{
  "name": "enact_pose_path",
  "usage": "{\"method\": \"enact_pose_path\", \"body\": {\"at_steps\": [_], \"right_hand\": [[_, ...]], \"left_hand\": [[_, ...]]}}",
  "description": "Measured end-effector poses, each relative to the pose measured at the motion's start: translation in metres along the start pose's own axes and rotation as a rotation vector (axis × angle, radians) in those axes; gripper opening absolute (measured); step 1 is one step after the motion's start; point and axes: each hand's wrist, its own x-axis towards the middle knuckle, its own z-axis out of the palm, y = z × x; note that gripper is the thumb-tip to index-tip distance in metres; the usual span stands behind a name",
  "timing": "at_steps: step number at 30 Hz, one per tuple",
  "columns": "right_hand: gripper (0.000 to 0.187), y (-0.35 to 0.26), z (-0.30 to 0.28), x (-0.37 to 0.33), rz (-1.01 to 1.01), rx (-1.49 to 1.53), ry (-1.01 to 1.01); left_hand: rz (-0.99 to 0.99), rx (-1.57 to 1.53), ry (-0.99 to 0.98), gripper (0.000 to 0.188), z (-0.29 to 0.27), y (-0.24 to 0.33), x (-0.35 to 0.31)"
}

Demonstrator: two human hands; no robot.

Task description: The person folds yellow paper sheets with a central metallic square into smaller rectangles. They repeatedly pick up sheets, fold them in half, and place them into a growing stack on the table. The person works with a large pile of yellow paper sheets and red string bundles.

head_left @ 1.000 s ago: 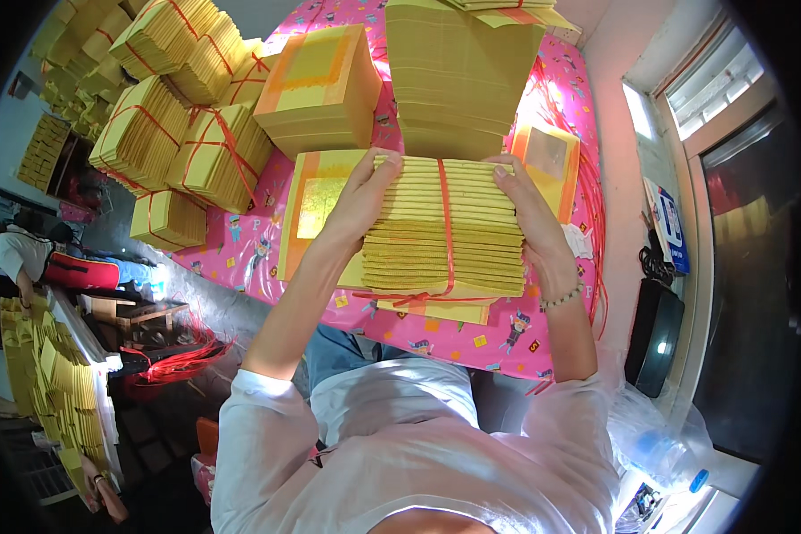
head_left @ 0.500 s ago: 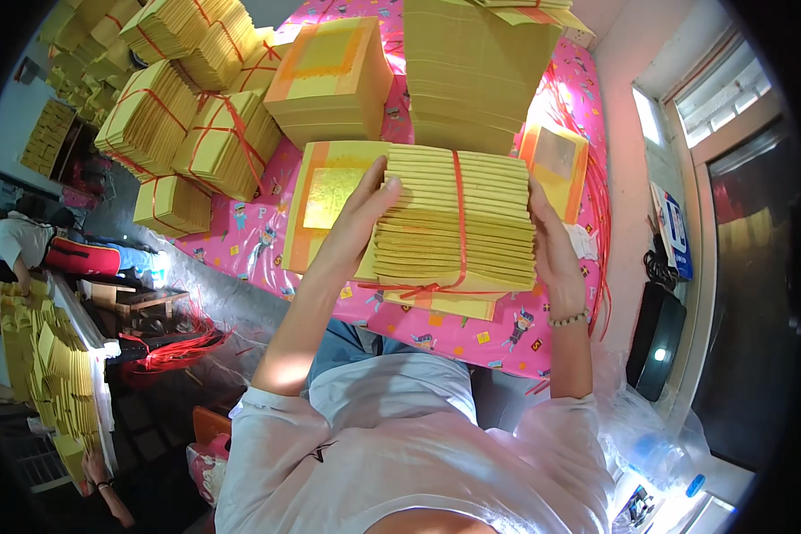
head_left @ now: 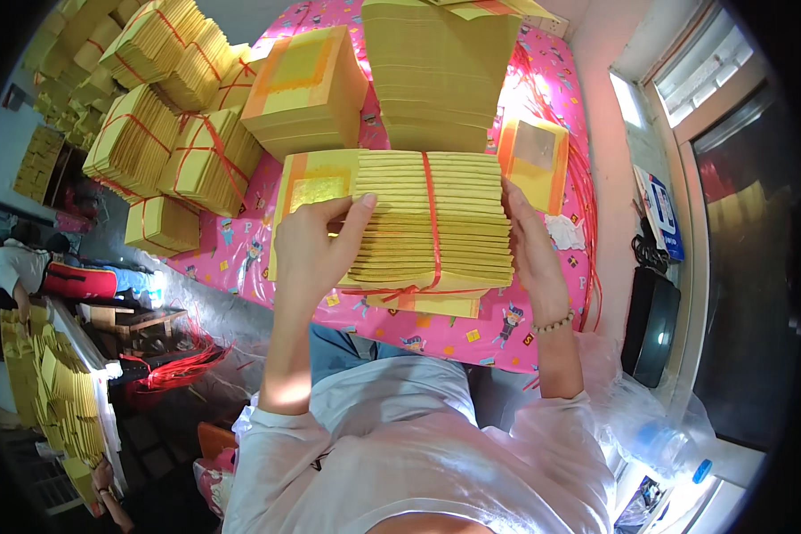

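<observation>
A bundle of folded yellow paper (head_left: pixel 472 222), crossed by a red tie strip (head_left: pixel 432 214), lies in front of me on the table. My left hand (head_left: pixel 316 249) is at its left edge, fingers bent and the thumb resting on the folds. Along the right side lies my right hand (head_left: pixel 536 254), fingers fairly straight, so the bundle is held between both hands. Part of the left fingers is hidden. Behind and under the bundle's left side shows a flat yellow sheet stack with an orange border and gold square (head_left: pixel 316 190). A strip end and knot lie along the near edge.
Several tied yellow bundles (head_left: pixel 209 156) stand at the left of the pink patterned table cover (head_left: pixel 507 347). Tall paper stacks (head_left: pixel 436 80) (head_left: pixel 303 89) rise behind. Loose red strips (head_left: pixel 587 214) hang at the right edge. Another person (head_left: pixel 27 267) works at a far-left table.
My left hand has shifted from lying flat along the bundle's side to a bent grip with its thumb on the folds. The right hand has slid slightly lower along its side.
</observation>
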Motion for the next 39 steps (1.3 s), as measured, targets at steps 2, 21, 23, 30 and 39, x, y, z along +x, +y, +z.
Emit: {"method": "enact_pose_path", "body": {"at_steps": [2, 21, 23, 30, 39], "right_hand": [[0.063, -0.001, 0.000, 0.004, 0.025, -0.004, 0.016], [0.055, 0.006, 0.007, 0.010, 0.185, 0.041, 0.106], [0.057, 0.008, 0.005, 0.011, 0.161, 0.038, 0.074], [0.068, 0.009, -0.009, 0.030, 0.093, -0.016, 0.050], [0.070, 0.007, -0.004, 0.035, 0.128, 0.012, -0.010]], "left_hand": [[0.020, 0.093, -0.021, 0.049, -0.002, 0.004, 0.004], [0.177, 0.272, 0.068, 0.047, 0.003, 0.002, 0.006], [0.113, 0.180, 0.004, 0.046, -0.001, 0.002, 0.004], [0.002, -0.132, -0.009, 0.047, 0.007, -0.015, 0.027], [-0.199, -0.894, -0.409, 0.074, 0.030, -0.012, 0.044]]}}
